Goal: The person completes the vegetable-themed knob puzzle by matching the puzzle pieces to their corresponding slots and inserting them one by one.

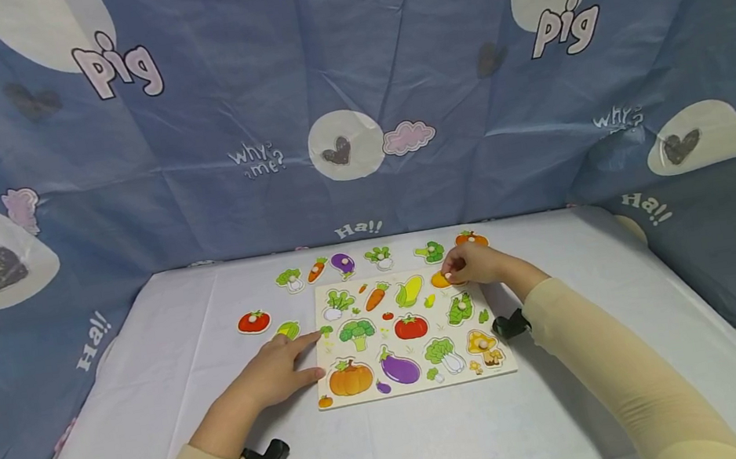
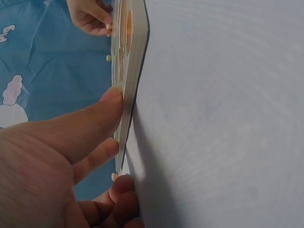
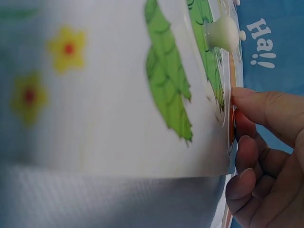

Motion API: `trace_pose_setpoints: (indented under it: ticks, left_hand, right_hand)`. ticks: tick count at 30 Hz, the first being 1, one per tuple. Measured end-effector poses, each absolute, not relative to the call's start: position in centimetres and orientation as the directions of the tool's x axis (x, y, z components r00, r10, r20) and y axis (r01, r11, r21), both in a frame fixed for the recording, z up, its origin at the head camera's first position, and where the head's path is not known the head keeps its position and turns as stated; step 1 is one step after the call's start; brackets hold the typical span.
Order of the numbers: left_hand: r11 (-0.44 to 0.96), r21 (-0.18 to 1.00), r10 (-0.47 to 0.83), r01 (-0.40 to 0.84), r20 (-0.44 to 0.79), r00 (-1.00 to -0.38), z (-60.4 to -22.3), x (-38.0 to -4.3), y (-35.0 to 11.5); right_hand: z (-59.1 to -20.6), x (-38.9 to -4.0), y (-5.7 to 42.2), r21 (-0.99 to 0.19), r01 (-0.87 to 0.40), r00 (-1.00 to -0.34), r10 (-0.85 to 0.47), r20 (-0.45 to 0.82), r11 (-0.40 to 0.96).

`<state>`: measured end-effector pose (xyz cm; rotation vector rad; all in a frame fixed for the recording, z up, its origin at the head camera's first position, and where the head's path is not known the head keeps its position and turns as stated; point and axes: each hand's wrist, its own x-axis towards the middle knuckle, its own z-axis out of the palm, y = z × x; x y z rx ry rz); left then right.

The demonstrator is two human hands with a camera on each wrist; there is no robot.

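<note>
A wooden vegetable puzzle board lies on the table, with pictures such as a tomato, an eggplant and a pumpkin. My right hand is at its upper right corner, thumb and fingers pinching an orange puzzle piece over the board; the hand covers part of this piece. My left hand rests at the board's left edge, its index finger and thumb touching the edge. Under that hand a green-and-yellow piece is partly hidden. A leafy green piece and a mushroom piece, both with knobs, sit in the board.
Behind the board lie several loose knobbed pieces, among them a carrot, an eggplant, a broccoli and a pumpkin. A tomato piece lies to the left. A blue printed cloth hangs behind the white table.
</note>
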<state>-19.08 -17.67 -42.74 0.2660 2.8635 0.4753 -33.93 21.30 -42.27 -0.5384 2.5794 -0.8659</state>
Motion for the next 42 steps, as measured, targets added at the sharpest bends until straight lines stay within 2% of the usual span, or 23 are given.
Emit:
trace_pose_setpoints:
  ticks: [24,33,42]
  left_hand:
    - [0.929,0.344,0.215,0.137,-0.198,-0.956,-42.9,-19.1,-17.7]
    - [0.928,0.342,0.219,0.144,-0.190,-0.957,-42.9,-19.1,-17.8]
    - [0.928,0.344,0.223,0.146,-0.196,-0.955,-42.8,-19.1,-17.8]
  right_hand:
    - [-42.0,-33.3,21.6,-0.633,-0.201,-0.868,-0.435,-0.239,0.747]
    - [-40.3,-33.1,23.4,-0.626,-0.272,-0.898,-0.426,-0.107,0.731]
    - [-39.5,-33.8,25.0,-0.618,-0.214,-0.949,-0.311,-0.052,0.757]
